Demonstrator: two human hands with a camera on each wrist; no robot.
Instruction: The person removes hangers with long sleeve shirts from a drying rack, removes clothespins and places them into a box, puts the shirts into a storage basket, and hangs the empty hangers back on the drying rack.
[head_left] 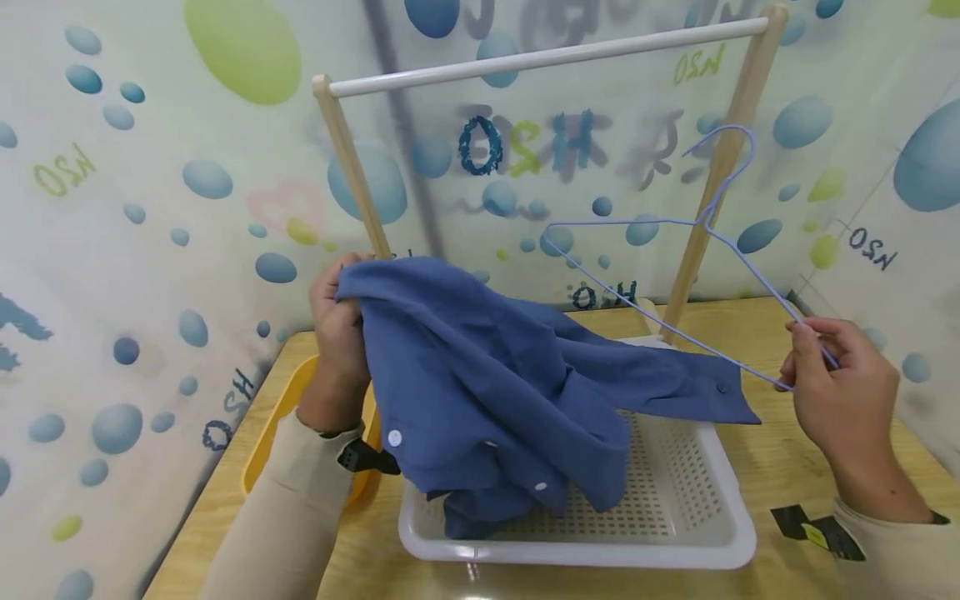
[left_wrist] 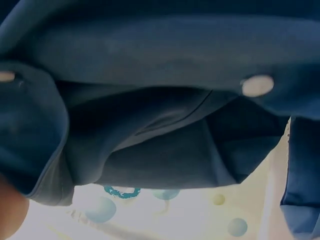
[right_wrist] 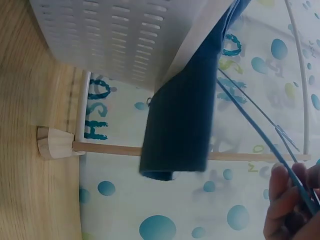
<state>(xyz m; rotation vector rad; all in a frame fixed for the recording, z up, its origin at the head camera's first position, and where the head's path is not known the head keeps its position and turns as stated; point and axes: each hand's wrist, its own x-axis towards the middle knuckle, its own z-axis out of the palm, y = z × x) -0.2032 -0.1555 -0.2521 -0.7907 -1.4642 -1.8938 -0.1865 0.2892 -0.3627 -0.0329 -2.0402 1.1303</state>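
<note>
A blue button-up shirt [head_left: 480, 358] hangs in folds from my left hand [head_left: 337, 325], which grips its upper left edge. One sleeve stretches right over the basket rim, its cuff [head_left: 722, 388] passing behind the hanger's lower wire. My right hand [head_left: 847, 400] holds a thin blue wire hanger [head_left: 637, 222] by one corner, hook upward, to the right of the shirt. Dark shirt cloth [left_wrist: 165, 55] with a pale button fills most of the left wrist view. In the right wrist view, the hanger wire [right_wrist: 257, 130] runs from the fingers past the hanging sleeve [right_wrist: 180, 125].
Beneath the shirt stands a white perforated basket [head_left: 585, 554] on the wooden table [head_left: 757, 492]. Behind it rises a rack with wooden posts and a white rail [head_left: 555, 57]. A yellow tray [head_left: 277, 421] lies left, partly hidden by my left arm. Patterned walls enclose the table.
</note>
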